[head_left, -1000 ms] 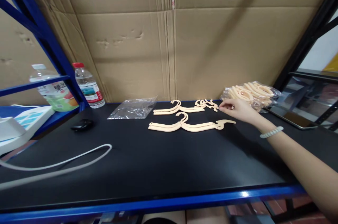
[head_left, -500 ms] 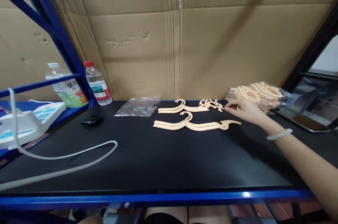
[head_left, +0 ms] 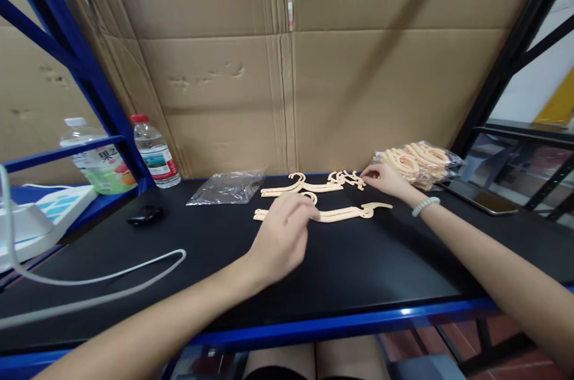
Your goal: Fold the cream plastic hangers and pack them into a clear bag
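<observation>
The left hand [head_left: 282,236] is held loosely curled over the middle of the near hanger [head_left: 345,212], part of which is hidden by it; whether it is gripped cannot be told. The right hand [head_left: 386,180] is set with fingertips drawn together at the small hook pieces [head_left: 345,177], a pinch not confirmed. A bag of hangers [head_left: 419,160] is seen just beyond it on the black tabletop [head_left: 224,272].
</observation>
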The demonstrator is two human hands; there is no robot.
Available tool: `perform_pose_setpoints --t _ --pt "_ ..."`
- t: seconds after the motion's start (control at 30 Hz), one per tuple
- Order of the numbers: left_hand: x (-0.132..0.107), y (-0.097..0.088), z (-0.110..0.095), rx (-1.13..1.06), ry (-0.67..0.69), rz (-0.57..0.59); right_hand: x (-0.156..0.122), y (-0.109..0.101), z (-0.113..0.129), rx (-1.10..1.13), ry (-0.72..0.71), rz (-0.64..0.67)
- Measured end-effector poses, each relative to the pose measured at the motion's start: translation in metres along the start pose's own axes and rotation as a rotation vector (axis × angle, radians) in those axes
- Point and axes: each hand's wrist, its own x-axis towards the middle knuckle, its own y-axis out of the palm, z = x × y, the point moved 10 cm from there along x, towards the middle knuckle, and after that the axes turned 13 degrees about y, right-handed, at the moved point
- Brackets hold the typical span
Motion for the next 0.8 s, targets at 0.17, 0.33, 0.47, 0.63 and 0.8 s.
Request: perform_pose_setpoints --t 0.17,0.33,0.47,0.63,0.8 --pt "-0.005 0.016 0.092 0.050 -0.380 0.026 0.016 0.011 -0.017 -0.130 0.131 0.038" --pt "-0.019 0.050 0.155 0.130 -0.488 0.345 0.024 0.016 -0.039 -0.247 0.342 0.051" --pt "-0.036 0.076 0.187 0.178 -0.565 0.644 0.027 0.023 -0.046 -0.247 0.459 0.096" --pt "-0.040 0.091 0.198 0.234 -0.550 0.798 0.030 0.035 -0.055 -0.154 0.588 0.153" --pt "-0.043 0.097 0.198 0.254 -0.507 0.808 0.029 0.042 -0.062 0.043 0.686 0.186"
